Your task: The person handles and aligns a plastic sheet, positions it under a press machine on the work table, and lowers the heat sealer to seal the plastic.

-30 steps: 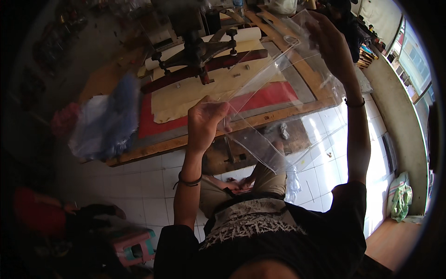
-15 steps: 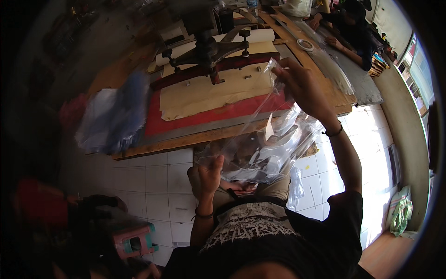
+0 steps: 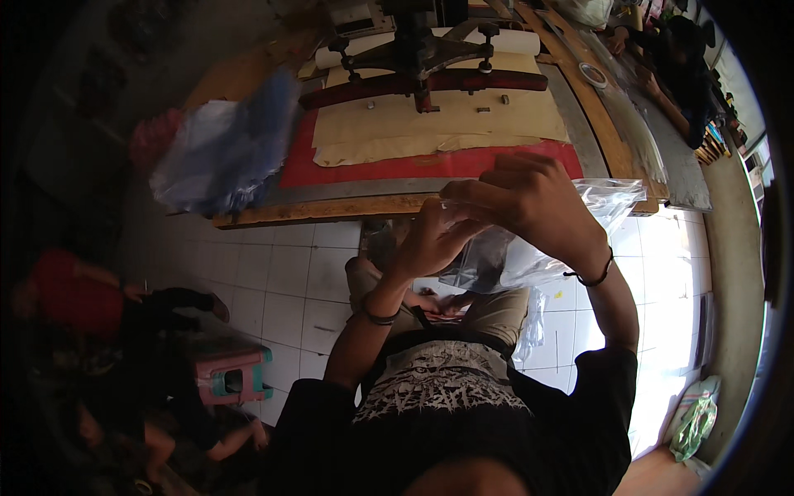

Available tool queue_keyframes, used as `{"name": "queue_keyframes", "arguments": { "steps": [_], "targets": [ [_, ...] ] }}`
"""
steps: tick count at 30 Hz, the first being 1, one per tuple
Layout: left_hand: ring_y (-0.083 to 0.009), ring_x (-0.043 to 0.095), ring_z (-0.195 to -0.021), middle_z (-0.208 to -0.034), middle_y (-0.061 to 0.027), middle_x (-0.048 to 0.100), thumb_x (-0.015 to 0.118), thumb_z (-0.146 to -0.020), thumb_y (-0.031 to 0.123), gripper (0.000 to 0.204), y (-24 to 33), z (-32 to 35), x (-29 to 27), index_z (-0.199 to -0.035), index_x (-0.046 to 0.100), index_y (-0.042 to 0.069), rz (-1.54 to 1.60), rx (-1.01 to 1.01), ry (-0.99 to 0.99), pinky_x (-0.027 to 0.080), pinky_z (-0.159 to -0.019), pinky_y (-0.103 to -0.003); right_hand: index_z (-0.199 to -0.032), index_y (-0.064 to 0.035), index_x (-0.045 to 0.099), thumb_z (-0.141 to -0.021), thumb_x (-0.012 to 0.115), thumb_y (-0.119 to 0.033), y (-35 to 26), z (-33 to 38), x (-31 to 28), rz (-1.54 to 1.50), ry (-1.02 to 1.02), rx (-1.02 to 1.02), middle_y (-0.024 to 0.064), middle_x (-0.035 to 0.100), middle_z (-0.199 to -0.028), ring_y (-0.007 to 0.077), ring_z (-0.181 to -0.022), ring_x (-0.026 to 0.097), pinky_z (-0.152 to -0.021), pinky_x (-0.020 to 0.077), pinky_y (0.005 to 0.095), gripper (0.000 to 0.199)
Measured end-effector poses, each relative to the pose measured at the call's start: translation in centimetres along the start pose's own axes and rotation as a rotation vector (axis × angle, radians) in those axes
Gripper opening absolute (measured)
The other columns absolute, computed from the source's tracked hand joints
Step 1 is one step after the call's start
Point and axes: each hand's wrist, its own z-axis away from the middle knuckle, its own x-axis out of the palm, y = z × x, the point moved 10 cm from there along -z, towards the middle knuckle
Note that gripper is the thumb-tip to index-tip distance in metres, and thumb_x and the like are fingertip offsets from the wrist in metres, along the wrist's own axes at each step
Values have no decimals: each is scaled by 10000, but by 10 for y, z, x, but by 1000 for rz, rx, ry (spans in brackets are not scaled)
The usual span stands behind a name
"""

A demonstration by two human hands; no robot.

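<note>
Crumpled clear plastic sheeting (image 3: pixel 517 263) hangs from my two hands above my lap. My left hand (image 3: pixel 432 240) has its thumb and fingers pinched on one edge of it. Close beside it, my right hand (image 3: pixel 542 202) is bent over with its fingertips pinching the same plastic; its knuckles hide the exact grip. A loose end of the sheeting spreads out past the right wrist. Beyond my hands, a press with a black frame and a dark red bar (image 3: pixel 496 81) stands over a tan sheet (image 3: pixel 430 136) on a red board (image 3: pixel 364 172).
Blue and clear plastic bags (image 3: pixel 219 161) are heaped on the table's left end. A tape roll (image 3: pixel 592 75) lies at the right, near a co-worker (image 3: pixel 682 74). A pink and green stool (image 3: pixel 236 376) and another person in red (image 3: pixel 74 289) are at the left.
My hands have come together from wide apart. The right hand came down, the left rose, and the plastic stretched between them is now gathered and hangs toward the right.
</note>
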Motion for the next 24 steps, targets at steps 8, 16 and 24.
{"name": "queue_keyframes", "arguments": {
  "steps": [8, 16, 24],
  "targets": [
    [-160, 709, -752, -863, -117, 737, 649, -967, 179, 227, 48, -37, -35, -1084, 698, -10, -339, 310, 315, 518, -673, -286, -925, -18, 554, -835, 713, 5, 3, 203, 16, 94, 1011, 701, 98, 507, -863, 222, -811, 499, -722, 427, 348, 184],
    [-58, 554, -709, -824, -24, 694, 606, -1007, 202, 254, 49, -75, -31, -980, 705, -30, 213, 296, 330, 442, -655, -234, -1502, -51, 332, -886, 750, -375, 12, 198, 225, -1381, 636, 1059, 172, 506, -1388, 240, -1226, 548, -998, 476, 364, 812],
    [-332, 650, -1114, -1228, -134, 652, 442, -1064, 325, 399, -13, 29, -50, -1319, 497, 23, 740, 333, 803, 537, -968, -479, -1405, -60, 424, -953, 681, -305, 70, 222, 176, -1381, 1138, 917, 81, 604, -1200, 194, -1060, 620, -861, 535, 355, 575]
  ]
}}
